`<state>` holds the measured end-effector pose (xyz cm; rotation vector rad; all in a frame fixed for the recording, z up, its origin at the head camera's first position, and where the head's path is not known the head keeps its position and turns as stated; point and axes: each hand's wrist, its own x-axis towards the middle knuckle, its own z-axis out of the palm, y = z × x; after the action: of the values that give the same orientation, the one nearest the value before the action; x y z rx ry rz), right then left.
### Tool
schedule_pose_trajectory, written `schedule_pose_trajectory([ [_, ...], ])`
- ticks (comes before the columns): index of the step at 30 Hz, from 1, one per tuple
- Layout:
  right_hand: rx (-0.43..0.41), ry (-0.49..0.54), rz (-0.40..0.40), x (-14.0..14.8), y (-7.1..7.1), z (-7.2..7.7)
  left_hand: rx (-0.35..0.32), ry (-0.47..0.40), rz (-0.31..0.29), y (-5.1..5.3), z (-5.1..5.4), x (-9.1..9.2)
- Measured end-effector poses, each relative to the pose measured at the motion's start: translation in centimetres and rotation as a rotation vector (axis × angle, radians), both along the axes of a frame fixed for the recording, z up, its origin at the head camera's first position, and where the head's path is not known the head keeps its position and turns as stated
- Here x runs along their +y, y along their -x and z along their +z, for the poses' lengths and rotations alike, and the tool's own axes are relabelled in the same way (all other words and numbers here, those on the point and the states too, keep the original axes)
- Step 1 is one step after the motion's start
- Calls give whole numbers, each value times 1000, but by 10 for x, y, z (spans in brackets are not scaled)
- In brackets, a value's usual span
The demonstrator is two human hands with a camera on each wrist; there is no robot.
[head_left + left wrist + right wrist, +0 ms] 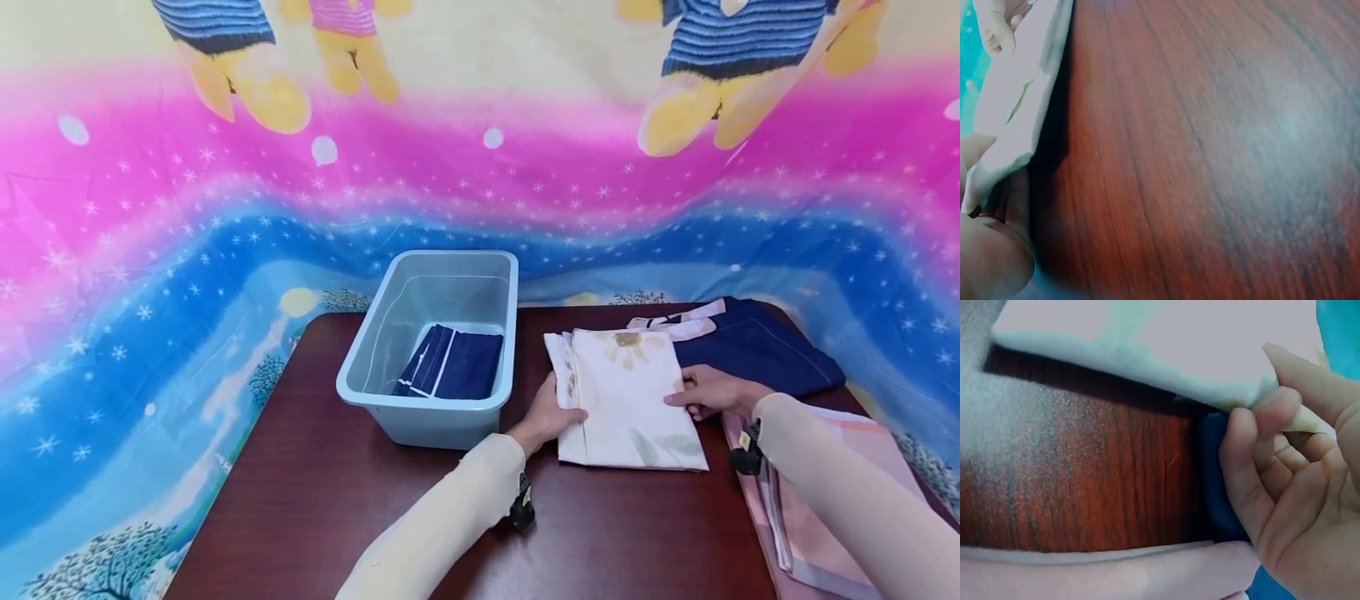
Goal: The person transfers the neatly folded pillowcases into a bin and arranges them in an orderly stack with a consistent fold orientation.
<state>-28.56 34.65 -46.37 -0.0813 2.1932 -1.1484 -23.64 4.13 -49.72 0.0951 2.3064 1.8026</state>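
Note:
A folded white cloth (630,400) with a tan flower print is held between both hands, just over the table. My left hand (550,410) grips its left edge, thumb on top and fingers underneath, as the left wrist view also shows. On the opposite edge, my right hand (716,392) pinches the cloth between thumb and fingers. The right wrist view shows the cloth's near edge (1129,369) lifted off the wood, with a dark shadow below. To the left stands a pale blue plastic bin (438,423) holding a folded navy cloth (468,365) with white stripes.
A navy cloth (772,350) with a pink-and-white part lies at the table's back right. Folded pink fabric (840,492) lies along the right side, under my right forearm. The dark wooden table (315,500) meets a printed cloth backdrop (450,183) behind.

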Motion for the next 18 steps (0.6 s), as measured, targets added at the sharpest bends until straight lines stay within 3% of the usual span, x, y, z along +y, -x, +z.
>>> schedule_pose_trajectory([
  [8, 51, 15, 17, -3, -4, 4, -37, 0, -11, -1, 5, -1],
  [18, 96, 49, 26, -5, -7, 14, -10, 8, -30, 2, 19, -2],
])
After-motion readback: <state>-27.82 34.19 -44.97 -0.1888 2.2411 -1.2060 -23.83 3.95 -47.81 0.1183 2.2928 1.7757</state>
